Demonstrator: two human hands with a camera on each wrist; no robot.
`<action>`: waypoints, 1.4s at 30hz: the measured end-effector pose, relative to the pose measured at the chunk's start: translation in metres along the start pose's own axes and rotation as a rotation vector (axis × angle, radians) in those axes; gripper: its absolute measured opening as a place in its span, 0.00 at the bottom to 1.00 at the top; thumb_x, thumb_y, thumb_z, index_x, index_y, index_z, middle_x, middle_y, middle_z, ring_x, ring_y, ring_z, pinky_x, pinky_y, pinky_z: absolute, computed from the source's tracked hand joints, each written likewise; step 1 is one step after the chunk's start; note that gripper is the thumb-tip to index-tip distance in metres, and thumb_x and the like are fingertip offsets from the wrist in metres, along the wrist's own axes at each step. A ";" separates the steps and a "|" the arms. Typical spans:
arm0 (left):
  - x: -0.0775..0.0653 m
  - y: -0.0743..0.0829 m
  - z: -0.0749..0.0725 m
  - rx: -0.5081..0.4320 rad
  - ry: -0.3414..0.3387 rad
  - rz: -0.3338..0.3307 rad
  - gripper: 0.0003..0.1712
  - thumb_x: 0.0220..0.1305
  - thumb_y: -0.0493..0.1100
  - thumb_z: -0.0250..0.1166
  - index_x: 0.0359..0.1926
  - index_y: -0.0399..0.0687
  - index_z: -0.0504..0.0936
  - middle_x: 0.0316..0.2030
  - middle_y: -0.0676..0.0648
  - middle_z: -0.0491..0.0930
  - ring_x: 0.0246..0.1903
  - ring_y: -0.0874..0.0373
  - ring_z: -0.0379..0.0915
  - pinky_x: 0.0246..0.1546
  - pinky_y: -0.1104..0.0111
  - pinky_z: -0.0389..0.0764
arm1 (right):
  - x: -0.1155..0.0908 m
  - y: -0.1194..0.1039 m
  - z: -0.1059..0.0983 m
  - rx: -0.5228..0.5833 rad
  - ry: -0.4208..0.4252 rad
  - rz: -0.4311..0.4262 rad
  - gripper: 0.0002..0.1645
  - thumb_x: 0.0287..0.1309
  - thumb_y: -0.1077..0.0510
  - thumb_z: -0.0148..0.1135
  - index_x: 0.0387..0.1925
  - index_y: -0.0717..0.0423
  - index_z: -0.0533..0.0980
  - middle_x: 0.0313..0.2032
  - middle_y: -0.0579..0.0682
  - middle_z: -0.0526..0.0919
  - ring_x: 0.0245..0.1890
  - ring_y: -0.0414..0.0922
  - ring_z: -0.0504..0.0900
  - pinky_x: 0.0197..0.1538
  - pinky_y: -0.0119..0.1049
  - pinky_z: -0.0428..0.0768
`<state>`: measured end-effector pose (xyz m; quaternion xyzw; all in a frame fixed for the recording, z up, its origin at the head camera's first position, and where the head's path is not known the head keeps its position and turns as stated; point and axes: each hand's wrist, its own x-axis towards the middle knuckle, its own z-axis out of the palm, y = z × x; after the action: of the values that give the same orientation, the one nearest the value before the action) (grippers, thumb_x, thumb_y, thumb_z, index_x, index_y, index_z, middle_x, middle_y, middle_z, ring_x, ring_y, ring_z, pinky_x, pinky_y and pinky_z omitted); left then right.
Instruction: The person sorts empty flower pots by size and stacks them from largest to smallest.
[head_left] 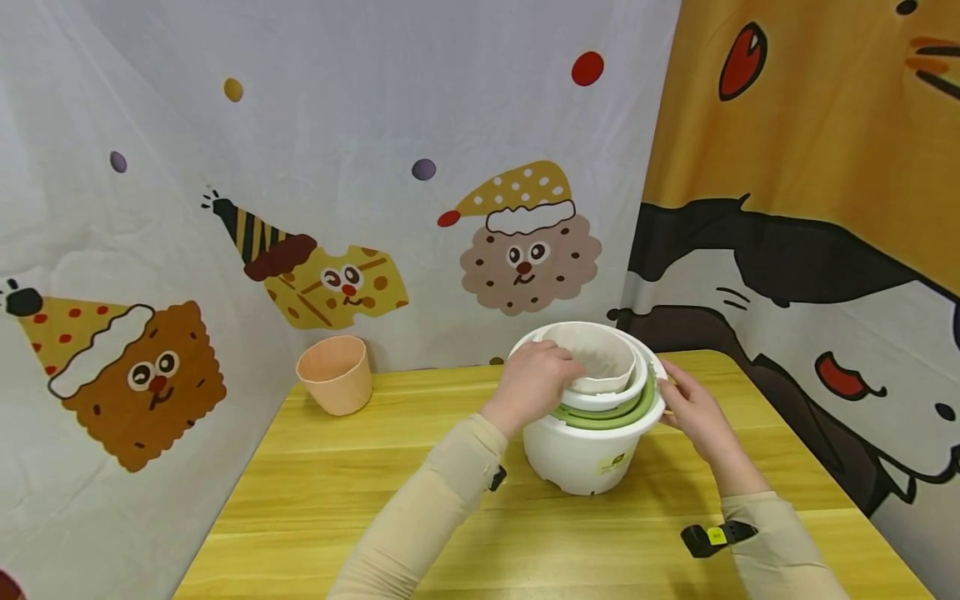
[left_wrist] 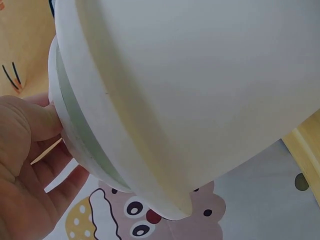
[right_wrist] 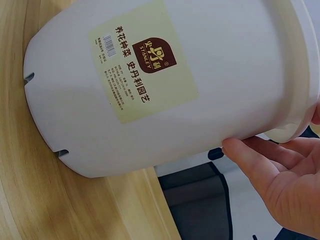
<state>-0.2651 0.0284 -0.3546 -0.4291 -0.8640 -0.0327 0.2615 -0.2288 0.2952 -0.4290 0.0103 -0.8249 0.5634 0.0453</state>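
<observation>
A large white flowerpot (head_left: 581, 454) stands upright on the table, with a yellow label on its wall. Nested inside it are a green pot (head_left: 611, 417), a smaller white pot (head_left: 600, 401) and, innermost, a cream pot (head_left: 611, 358) with a wavy rim. My left hand (head_left: 534, 379) reaches over the stack from the left and pinches the cream pot's rim, fingers curled over the edge. At the right side my right hand (head_left: 693, 408) holds the large white pot by its rim; in the right wrist view a fingertip touches the wall just below that rim.
A peach-coloured pot (head_left: 337, 375) stands apart at the table's back left corner. Under everything lies a wood-grain tabletop (head_left: 420, 500). Printed cloths with cartoon figures (head_left: 525, 258) hang behind the table and on both sides.
</observation>
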 end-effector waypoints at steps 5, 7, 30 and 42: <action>0.001 0.000 -0.001 0.005 -0.023 -0.005 0.17 0.55 0.33 0.66 0.38 0.63 0.89 0.31 0.60 0.83 0.33 0.62 0.74 0.35 0.71 0.75 | 0.001 0.000 0.000 -0.004 -0.001 0.001 0.37 0.76 0.45 0.41 0.77 0.56 0.50 0.67 0.69 0.62 0.50 0.46 0.76 0.45 0.29 0.80; 0.001 0.001 -0.002 0.005 -0.030 -0.008 0.18 0.55 0.32 0.66 0.37 0.63 0.89 0.31 0.60 0.83 0.32 0.62 0.74 0.35 0.71 0.75 | 0.001 0.001 0.000 -0.008 -0.001 -0.001 0.37 0.76 0.45 0.41 0.77 0.57 0.50 0.67 0.69 0.62 0.51 0.48 0.76 0.46 0.29 0.80; 0.007 0.005 -0.005 0.004 -0.163 -0.048 0.21 0.51 0.29 0.64 0.33 0.65 0.88 0.27 0.62 0.82 0.32 0.62 0.76 0.31 0.71 0.75 | 0.000 0.000 0.000 -0.003 -0.001 0.009 0.37 0.76 0.45 0.40 0.77 0.57 0.49 0.68 0.70 0.61 0.49 0.43 0.76 0.44 0.29 0.81; 0.007 0.003 -0.007 0.025 -0.209 -0.047 0.21 0.57 0.33 0.65 0.39 0.69 0.89 0.31 0.63 0.84 0.34 0.62 0.80 0.32 0.70 0.78 | 0.000 0.000 0.000 0.004 -0.003 0.008 0.37 0.76 0.45 0.41 0.77 0.57 0.49 0.68 0.70 0.60 0.49 0.43 0.77 0.45 0.28 0.80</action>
<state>-0.2631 0.0331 -0.3457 -0.4065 -0.8967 0.0172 0.1743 -0.2289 0.2948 -0.4293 0.0076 -0.8239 0.5651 0.0418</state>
